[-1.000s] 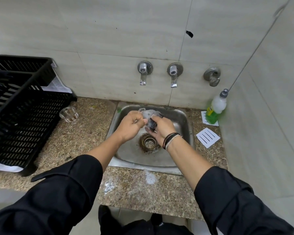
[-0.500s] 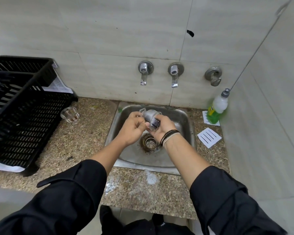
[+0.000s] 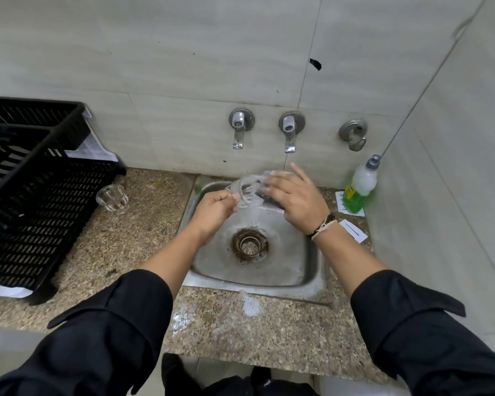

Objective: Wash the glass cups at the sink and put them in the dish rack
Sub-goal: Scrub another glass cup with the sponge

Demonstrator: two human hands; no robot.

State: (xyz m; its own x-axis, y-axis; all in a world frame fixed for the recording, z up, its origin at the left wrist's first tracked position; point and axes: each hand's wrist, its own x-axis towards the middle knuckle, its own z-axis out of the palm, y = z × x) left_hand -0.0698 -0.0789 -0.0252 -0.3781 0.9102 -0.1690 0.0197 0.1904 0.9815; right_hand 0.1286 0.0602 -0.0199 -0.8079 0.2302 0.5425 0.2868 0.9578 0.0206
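Observation:
Over the back of the steel sink point(image 3: 257, 288), my left hand point(image 3: 213, 211) pinches a clear glass cup point(image 3: 247, 191) tilted on its side. My right hand point(image 3: 296, 197) lies over the cup's far side with a dark scrubber point(image 3: 266, 195) held under its fingers against the glass; the index finger sticks up. The thumb is hidden. A second glass cup point(image 3: 112, 197) stands upright on the counter beside the black dish rack point(image 3: 40, 195) at the left.
Two wall taps point(image 3: 237, 130) point(image 3: 289, 132) hang above the sink, and a third fitting point(image 3: 353, 132) sits to the right. A green soap bottle point(image 3: 360, 185) and paper cards point(image 3: 354, 230) occupy the right counter. Foam point(image 3: 250, 305) lies on the front counter edge.
Both hands have moved up and back toward the taps with the cup. My right hand has turned palm down over the cup and spread its fingers.

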